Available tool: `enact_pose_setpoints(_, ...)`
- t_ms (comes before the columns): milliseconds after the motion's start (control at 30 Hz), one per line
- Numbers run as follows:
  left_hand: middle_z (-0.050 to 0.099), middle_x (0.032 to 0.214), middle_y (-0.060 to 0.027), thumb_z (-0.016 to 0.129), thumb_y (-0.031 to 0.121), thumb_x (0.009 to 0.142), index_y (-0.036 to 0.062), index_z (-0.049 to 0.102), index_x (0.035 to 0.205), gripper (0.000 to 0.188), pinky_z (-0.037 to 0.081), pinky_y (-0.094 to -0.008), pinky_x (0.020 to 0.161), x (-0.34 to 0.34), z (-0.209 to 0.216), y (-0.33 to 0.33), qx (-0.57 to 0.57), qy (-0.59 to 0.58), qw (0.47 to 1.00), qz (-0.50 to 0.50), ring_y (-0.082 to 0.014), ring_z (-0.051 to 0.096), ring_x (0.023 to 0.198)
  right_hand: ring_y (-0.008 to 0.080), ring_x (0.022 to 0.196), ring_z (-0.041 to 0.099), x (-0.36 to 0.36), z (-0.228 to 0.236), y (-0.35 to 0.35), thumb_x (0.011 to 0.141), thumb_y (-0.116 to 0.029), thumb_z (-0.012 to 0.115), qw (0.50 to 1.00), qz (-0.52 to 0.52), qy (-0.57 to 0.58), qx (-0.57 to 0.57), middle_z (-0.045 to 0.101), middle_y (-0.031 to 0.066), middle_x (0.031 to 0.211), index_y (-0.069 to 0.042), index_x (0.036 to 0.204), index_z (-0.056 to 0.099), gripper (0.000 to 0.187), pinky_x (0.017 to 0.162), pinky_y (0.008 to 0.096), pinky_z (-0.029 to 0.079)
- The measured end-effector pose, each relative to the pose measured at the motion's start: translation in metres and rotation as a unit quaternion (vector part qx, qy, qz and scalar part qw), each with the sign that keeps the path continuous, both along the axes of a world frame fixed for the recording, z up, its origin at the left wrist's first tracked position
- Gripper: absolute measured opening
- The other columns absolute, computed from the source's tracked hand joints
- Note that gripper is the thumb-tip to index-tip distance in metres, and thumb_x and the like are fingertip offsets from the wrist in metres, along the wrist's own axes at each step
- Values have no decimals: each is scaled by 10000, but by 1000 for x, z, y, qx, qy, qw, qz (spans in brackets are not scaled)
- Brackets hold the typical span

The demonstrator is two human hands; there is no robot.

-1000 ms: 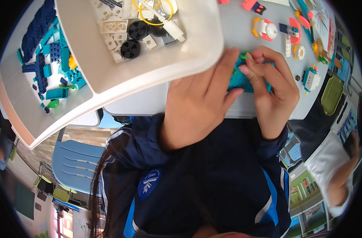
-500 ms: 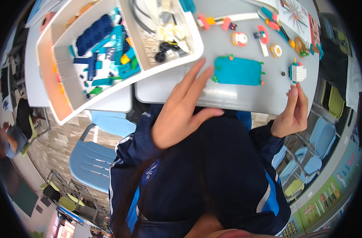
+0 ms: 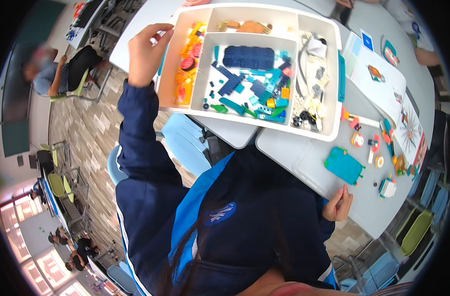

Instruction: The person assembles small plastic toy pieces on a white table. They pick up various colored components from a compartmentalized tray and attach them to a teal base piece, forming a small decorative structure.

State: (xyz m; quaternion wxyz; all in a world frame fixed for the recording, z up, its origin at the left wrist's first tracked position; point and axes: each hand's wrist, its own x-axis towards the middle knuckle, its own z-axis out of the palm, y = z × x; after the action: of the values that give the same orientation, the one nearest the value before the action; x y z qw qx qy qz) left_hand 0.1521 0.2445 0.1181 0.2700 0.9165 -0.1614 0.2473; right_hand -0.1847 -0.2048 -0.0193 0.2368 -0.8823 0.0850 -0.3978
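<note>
My left hand [image 3: 148, 52] is at the left rim of a white sorting tray [image 3: 336, 118], its thumb and forefinger bent together. Whatever lies between these fingertips, if anything, is too small to tell. Beside it, the tray's left compartment holds yellow, orange and coral building bricks [image 3: 185, 74]. Navy, teal and green bricks lie in the middle compartment, among them a large navy plate [image 3: 248, 57]. Low at the table's near edge is my right hand [image 3: 337, 204], closed with thumb and finger pressed together; its contents cannot be made out. A teal plate [image 3: 344, 165] lies just beyond it.
Right of the teal plate stands a small white brick build [image 3: 388, 187]. Several small brick assemblies lie farther back, beside an open picture booklet [image 3: 383, 81]. A blue chair [image 3: 185, 140] stands below the tray. Other people sit at the left.
The view has swung left, bringing the whole tray into sight. My left hand has gone from above the near table edge to the tray's left rim, its fingers now drawn together.
</note>
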Motion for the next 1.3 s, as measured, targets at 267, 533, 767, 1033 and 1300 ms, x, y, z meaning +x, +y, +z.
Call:
enact_pose_setpoints(267, 670, 986, 0, 735, 112, 801, 136, 766, 962, 165, 456, -358, 855, 85, -55, 50, 275, -22, 959, -68, -222, 578, 975, 212, 562, 462, 8, -3, 2, 866, 100, 651, 999, -2, 21, -38, 554, 125, 660, 106, 1013, 704, 156, 504, 326, 347)
enact_pose_setpoints(533, 640, 956, 58, 745, 203, 760, 217, 791, 899, 147, 405, -342, 881, 124, -63, 24, 445, -23, 893, -71, -156, 537, 1054, 222, 559, 461, 5, -4, 0, 862, 95, 654, 997, -10, 51, -51, 561, 129, 667, 103, 1016, 706, 163, 505, 333, 351)
enact_pose_setpoints(767, 649, 918, 80, 738, 220, 752, 214, 783, 823, 85, 413, -318, 869, 137, -76, 25, 446, -54, 889, -83, -135, 548, 1047, 220, 559, 469, 10, -4, 2, 855, 95, 660, 996, -12, 55, -66, 572, 127, 672, 86, 1020, 716, 174, 506, 336, 365)
enact_pose_setpoints(1033, 669, 904, 115, 703, 206, 787, 214, 765, 785, 63, 421, -300, 859, 136, -77, 14, 520, -14, 853, -46, -94, 560, 1013, 215, 558, 475, 8, -6, 0, 840, 100, 674, 997, -15, 48, -64, 583, 121, 675, 77, 1017, 719, 185, 504, 329, 371)
enact_pose_setpoints(1300, 670, 868, 82, 687, 196, 789, 200, 744, 792, 57, 443, -311, 852, 135, -81, 23, 508, -57, 857, -62, -121, 590, 983, 222, 560, 482, 10, -4, 2, 835, 107, 675, 997, -6, 31, -63, 603, 122, 695, 74, 1012, 721, 186, 502, 340, 373)
